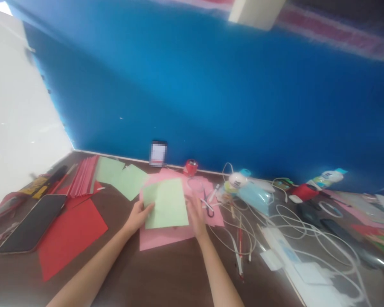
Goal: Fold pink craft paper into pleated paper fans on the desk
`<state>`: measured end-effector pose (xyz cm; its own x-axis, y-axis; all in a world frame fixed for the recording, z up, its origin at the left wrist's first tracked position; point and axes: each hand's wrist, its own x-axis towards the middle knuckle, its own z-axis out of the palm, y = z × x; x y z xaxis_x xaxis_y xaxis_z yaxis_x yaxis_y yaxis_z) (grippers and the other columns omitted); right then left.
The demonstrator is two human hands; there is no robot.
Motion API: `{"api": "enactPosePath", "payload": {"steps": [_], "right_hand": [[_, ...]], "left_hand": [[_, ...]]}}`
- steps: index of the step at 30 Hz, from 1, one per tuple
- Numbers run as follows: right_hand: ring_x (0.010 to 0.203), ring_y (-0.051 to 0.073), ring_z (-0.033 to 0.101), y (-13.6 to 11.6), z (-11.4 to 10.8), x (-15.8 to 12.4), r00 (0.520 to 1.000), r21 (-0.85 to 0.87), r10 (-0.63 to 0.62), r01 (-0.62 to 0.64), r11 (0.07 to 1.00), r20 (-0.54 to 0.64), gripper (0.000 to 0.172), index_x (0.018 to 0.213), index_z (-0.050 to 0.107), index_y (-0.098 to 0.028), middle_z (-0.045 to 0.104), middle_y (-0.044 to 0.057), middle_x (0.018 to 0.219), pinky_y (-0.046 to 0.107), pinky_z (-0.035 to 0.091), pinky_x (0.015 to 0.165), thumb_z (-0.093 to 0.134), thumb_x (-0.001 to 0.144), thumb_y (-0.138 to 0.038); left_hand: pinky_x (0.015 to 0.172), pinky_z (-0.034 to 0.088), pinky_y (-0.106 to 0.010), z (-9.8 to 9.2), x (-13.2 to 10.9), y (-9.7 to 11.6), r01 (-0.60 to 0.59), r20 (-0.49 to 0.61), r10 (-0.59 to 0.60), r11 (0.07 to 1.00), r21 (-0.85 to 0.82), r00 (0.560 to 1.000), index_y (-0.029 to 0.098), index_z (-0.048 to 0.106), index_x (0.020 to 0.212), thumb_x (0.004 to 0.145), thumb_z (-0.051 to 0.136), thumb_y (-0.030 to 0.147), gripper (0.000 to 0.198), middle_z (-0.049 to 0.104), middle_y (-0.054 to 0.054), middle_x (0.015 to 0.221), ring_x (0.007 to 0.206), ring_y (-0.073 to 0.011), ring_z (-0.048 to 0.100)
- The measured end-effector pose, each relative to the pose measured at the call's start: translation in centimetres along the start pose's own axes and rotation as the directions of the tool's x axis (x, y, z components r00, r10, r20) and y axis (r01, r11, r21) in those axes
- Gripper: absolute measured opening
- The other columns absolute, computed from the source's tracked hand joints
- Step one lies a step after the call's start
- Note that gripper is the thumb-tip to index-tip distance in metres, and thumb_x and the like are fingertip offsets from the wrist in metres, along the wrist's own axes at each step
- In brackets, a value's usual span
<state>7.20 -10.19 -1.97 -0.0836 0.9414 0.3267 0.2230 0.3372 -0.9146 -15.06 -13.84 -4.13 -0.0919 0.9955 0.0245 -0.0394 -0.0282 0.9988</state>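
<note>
A light green sheet of paper (168, 204) is raised a little over pink paper (156, 241) on the desk. My left hand (140, 216) grips its left edge, thumb on top and the other fingers mostly hidden beneath. Beside the right edge is my right hand (196, 213), its fingers stretched out and slightly blurred; whether they touch the sheet is hard to see. Scissors (208, 208) with dark handles lie on the pink paper just right of that hand. A small red object (190, 167), perhaps a sharpener, stands behind the sheet.
Left are red paper (75, 236), a phone (33, 224), folded pink paper (83, 177) and more green sheets (130, 181). A small framed screen or card (158, 153) leans on the blue wall. White cables (294, 219) and a power strip (284, 256) spread across the right.
</note>
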Motion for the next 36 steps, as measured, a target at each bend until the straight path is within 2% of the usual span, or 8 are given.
{"api": "enactPosePath", "payload": {"steps": [4, 9, 15, 20, 23, 28, 32, 36], "right_hand": [[0.061, 0.017, 0.060, 0.6, -0.6, 0.7, 0.953, 0.259, 0.274, -0.300, 0.918, 0.131, 0.042, 0.103, 0.059, -0.018, 0.066, 0.005, 0.079, 0.030, 0.048, 0.058, 0.057, 0.075, -0.049], [0.076, 0.020, 0.060, 0.3, 0.1, 0.6, 0.976, 0.288, 0.191, -0.214, 0.933, 0.106, 0.039, 0.081, 0.063, -0.018, 0.066, 0.004, 0.079, 0.030, 0.048, 0.066, 0.053, 0.075, -0.055], [0.064, 0.018, 0.060, 0.2, -0.1, 0.6, 0.941, 0.274, 0.299, -0.332, 0.903, 0.156, 0.033, 0.079, 0.056, -0.018, 0.064, 0.004, 0.071, 0.031, 0.048, 0.062, 0.069, 0.064, -0.044], [0.060, 0.014, 0.056, 0.1, -0.2, 0.4, 0.944, 0.221, 0.240, -0.290, 0.931, 0.227, 0.024, 0.068, 0.052, -0.018, 0.058, -0.001, 0.064, 0.026, 0.045, 0.058, 0.067, 0.067, -0.038], [0.062, 0.014, 0.054, 0.3, 0.2, 0.3, 0.954, 0.186, 0.187, -0.233, 0.954, 0.236, 0.022, 0.069, 0.054, -0.018, 0.057, -0.001, 0.066, 0.025, 0.044, 0.059, 0.063, 0.072, -0.037], [0.059, 0.013, 0.051, 1.3, 0.6, 0.6, 0.970, 0.143, 0.232, -0.241, 0.960, 0.076, 0.022, 0.071, 0.058, -0.017, 0.055, -0.002, 0.061, 0.023, 0.040, 0.055, 0.060, 0.074, -0.039], [0.060, 0.013, 0.052, 1.4, 0.8, 0.8, 0.965, 0.187, 0.243, -0.258, 0.948, 0.097, 0.019, 0.074, 0.062, -0.017, 0.057, -0.002, 0.062, 0.023, 0.040, 0.056, 0.064, 0.071, -0.036], [0.071, 0.017, 0.057, 0.9, 0.8, 0.7, 0.960, 0.226, 0.251, -0.274, 0.935, 0.125, 0.018, 0.083, 0.066, -0.019, 0.064, 0.002, 0.073, 0.027, 0.045, 0.064, 0.063, 0.070, -0.032]], "left_hand": [[0.068, 0.051, -0.034, 0.9, 0.5, 0.5, 0.008, 0.056, -0.013, 0.996, 0.088, 0.998, 0.013, 0.055, 0.109, 0.077, 0.055, 0.047, 0.046, 0.066, -0.010, 0.098, 0.082, -0.0239, 0.063], [0.081, 0.047, -0.035, 2.0, 0.6, 1.1, -0.106, 0.007, 0.109, 0.947, 0.303, 0.994, 0.017, 0.055, 0.106, 0.078, 0.054, 0.043, 0.038, 0.064, -0.008, 0.103, 0.092, -0.0227, 0.060], [0.071, 0.052, -0.033, 1.3, 0.2, 1.6, 0.057, 0.089, -0.060, 0.998, 0.027, 0.994, 0.016, 0.050, 0.115, 0.074, 0.060, 0.046, 0.052, 0.064, -0.011, 0.105, 0.087, -0.0238, 0.063], [0.068, 0.051, -0.034, 0.4, 0.4, 1.3, 0.164, 0.099, -0.150, 0.974, -0.155, 0.984, 0.013, 0.056, 0.112, 0.074, 0.059, 0.049, 0.052, 0.068, -0.010, 0.093, 0.076, -0.0241, 0.065], [0.070, 0.050, -0.033, 0.3, 0.4, 1.2, 0.155, 0.084, -0.145, 0.979, -0.132, 0.986, 0.013, 0.058, 0.110, 0.074, 0.059, 0.048, 0.050, 0.068, -0.009, 0.091, 0.078, -0.0236, 0.064], [0.065, 0.046, -0.027, 0.5, 0.3, 1.8, 0.135, 0.124, -0.130, 0.990, -0.029, 0.984, 0.015, 0.063, 0.097, 0.077, 0.056, 0.047, 0.039, 0.067, -0.004, 0.082, 0.074, -0.0197, 0.061], [0.059, 0.043, -0.024, 0.2, 0.4, 1.7, 0.149, 0.091, -0.143, 0.987, -0.054, 0.985, 0.014, 0.064, 0.077, 0.078, 0.054, 0.044, 0.033, 0.063, -0.001, 0.068, 0.062, -0.0153, 0.056], [0.066, 0.045, -0.027, -0.1, 0.6, 1.5, 0.162, 0.079, -0.155, 0.983, -0.081, 0.985, 0.014, 0.066, 0.089, 0.077, 0.055, 0.040, 0.031, 0.066, -0.004, 0.077, 0.070, -0.0186, 0.059]]}}
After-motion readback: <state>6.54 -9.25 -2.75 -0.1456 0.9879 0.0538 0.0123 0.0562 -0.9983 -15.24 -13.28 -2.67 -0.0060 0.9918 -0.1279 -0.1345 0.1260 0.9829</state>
